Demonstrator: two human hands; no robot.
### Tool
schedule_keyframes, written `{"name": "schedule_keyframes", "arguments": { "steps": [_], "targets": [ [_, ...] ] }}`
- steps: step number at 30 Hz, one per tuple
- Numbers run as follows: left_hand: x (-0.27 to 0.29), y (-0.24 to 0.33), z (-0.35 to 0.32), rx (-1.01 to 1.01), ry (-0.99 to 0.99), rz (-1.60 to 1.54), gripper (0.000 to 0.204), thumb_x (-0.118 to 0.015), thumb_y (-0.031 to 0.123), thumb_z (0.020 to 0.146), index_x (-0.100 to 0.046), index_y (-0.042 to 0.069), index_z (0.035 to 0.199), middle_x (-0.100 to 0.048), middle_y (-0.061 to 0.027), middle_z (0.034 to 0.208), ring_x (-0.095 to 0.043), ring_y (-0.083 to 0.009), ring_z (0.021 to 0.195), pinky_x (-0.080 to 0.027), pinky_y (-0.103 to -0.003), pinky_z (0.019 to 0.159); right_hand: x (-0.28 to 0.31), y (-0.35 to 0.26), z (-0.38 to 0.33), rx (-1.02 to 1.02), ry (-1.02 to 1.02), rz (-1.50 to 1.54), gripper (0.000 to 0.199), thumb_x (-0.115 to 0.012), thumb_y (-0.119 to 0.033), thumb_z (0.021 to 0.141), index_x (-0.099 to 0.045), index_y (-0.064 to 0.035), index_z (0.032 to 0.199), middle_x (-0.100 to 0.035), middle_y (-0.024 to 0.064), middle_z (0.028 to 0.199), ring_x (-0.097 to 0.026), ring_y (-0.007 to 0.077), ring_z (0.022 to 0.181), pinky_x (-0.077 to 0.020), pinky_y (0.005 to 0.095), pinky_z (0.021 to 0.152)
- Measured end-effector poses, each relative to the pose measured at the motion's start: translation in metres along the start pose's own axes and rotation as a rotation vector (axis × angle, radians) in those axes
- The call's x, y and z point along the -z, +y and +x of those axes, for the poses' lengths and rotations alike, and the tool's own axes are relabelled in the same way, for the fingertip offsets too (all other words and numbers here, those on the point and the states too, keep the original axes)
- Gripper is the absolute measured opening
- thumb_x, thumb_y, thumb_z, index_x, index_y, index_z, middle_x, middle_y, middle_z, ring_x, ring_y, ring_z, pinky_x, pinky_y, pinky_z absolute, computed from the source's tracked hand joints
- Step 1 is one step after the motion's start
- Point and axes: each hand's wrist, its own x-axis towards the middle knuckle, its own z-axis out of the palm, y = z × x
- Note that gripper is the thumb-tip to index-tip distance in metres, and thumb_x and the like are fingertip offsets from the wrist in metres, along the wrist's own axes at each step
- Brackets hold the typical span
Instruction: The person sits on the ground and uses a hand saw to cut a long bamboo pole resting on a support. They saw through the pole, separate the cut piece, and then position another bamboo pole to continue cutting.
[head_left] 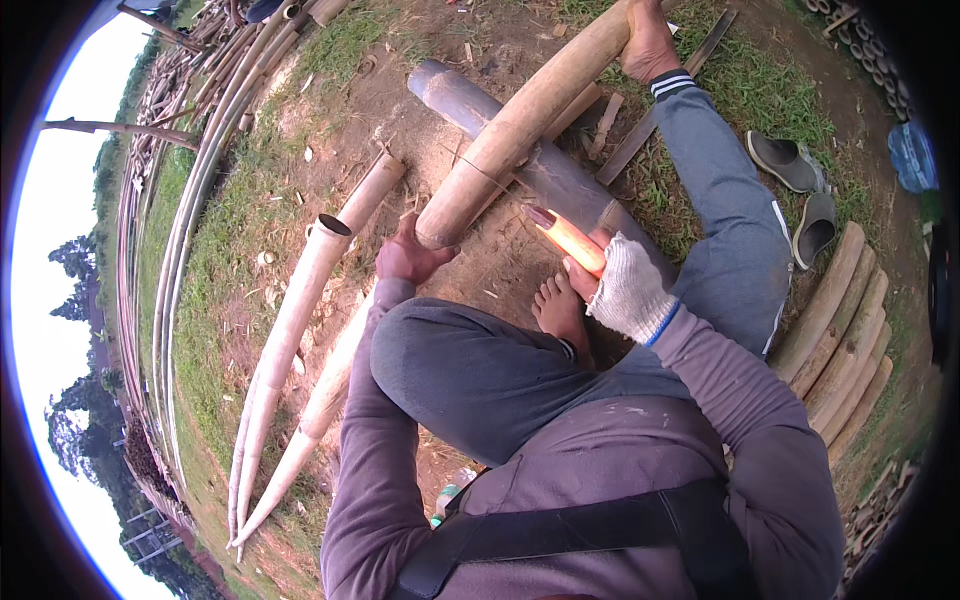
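Bamboo pole (520, 125) against left hand (408, 258) (end-on)

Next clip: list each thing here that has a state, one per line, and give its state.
Left hand: bare, gripping the near end of the bamboo pole.
Right hand: in a white glove, closed on the orange handle.
Bamboo pole: propped across the dark log, far end under a foot.
Dark log: lying on the dirt.
Orange handle: held, pointing at the pole.
Sandals: off, on the grass.

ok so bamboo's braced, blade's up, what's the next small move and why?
Probably bring the blade down onto the near end of the bamboo pole. The left hand steadies that end, a foot pins the far end, and the gloved right hand holds the blade raised beside it.
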Motion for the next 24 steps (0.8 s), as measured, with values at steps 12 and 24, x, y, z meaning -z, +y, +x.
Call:
{"name": "schedule_keyframes", "arguments": {
  "steps": [12,24],
  "targets": [
    [0.004,0.015,0.008,-0.027,-0.028,-0.009,0.118,-0.092,0.071,0.069,-0.052,0.008,0.16,-0.078,-0.0283,0.126,-0.076,-0.0421,0.121,-0.06,-0.05,0.104,-0.062,0.0,0.107,0.03,0.16,0.036,0.043,-0.074,-0.042,0.101,-0.068,0.0005,0.102,-0.071,0.0286,0.083,-0.071,0.0523,0.083,-0.0563,0.056,0.07],
    [0.013,0.015,-0.006,0.021,-0.093,-0.026,0.117,-0.092,0.07,0.068,-0.053,0.009,0.16,-0.077,-0.028,0.129,-0.075,-0.0433,0.122,-0.059,-0.052,0.106,-0.001,0.003,-0.006,0.046,0.094,-0.013,0.029,-0.078,-0.027,0.1,-0.067,0.0002,0.102,-0.067,0.0213,0.076,-0.068,0.0454,0.071,-0.0527,0.0509,0.063]
  ]
}}
